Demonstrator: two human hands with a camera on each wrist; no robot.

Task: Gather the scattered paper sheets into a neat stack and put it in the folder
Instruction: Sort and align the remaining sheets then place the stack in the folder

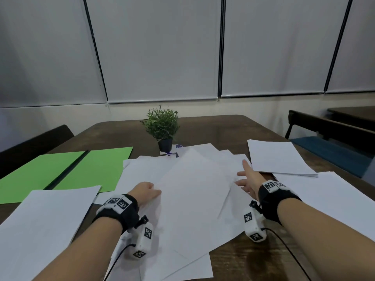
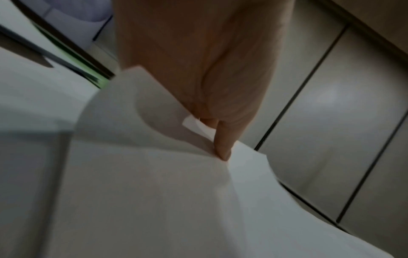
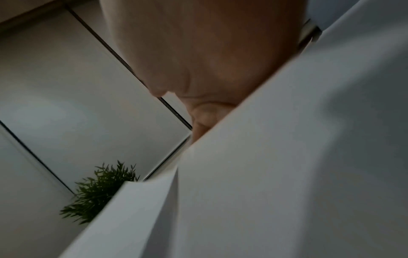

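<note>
Left hand (image 1: 145,192) pinches the top sheet (image 1: 192,191) at its 9 o'clock edge; right hand (image 1: 248,180), fingers spread loose, at 3 o'clock. Folder (image 1: 67,173) at 10 o'clock.

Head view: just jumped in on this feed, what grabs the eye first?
White sheets fan out in a loose overlapping pile mid-table, the left hand gripping the top sheet's edge and the right hand open at the pile's right side. The open green folder lies flat at left, nothing in it. A small potted plant stands behind the pile.
</note>
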